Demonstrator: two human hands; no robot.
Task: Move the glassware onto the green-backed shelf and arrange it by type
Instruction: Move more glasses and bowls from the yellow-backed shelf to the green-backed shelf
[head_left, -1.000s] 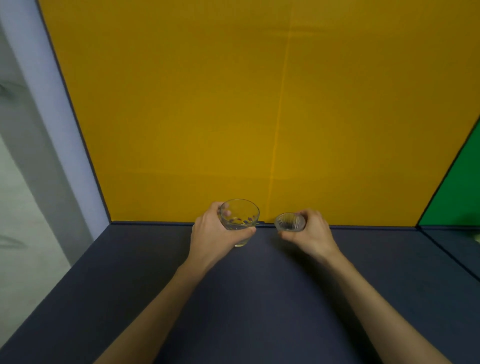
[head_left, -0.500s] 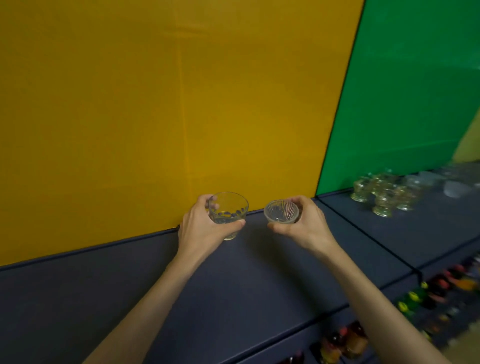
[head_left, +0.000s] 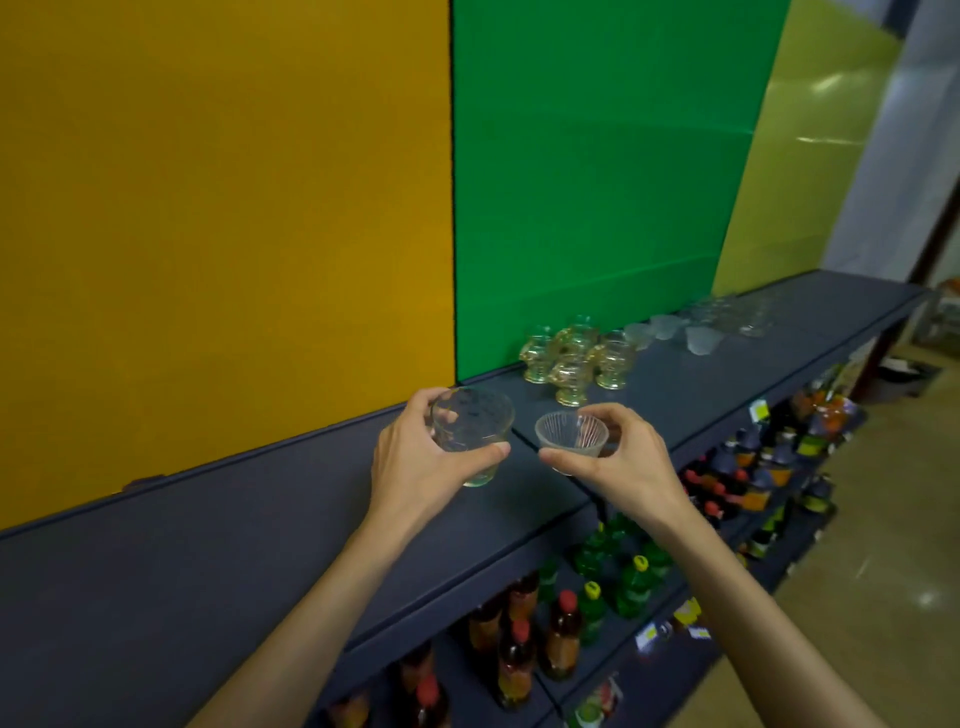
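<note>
Two glasses in the air at once: the left hand is wrapped round a clear tumbler, thumb across the front wall and fingers behind, while the right hand pinches a small ribbed cup by its side, thumb low on the near wall, fingertips at the far rim. Both are held just above the dark shelf, right at the seam where the yellow backing meets the green panel. Ahead on the green-backed stretch stands a tight cluster of gold-tinted glasses, with frosted cups further along. These look light but rigid, slick and unforgiving, so a wrap around the wall suits the tumbler best; the ribs probably give the little cup better purchase. Set them down gently, I'd say, base flat, and well clear of that cluster, because glass knocking glass is the risk.
</note>
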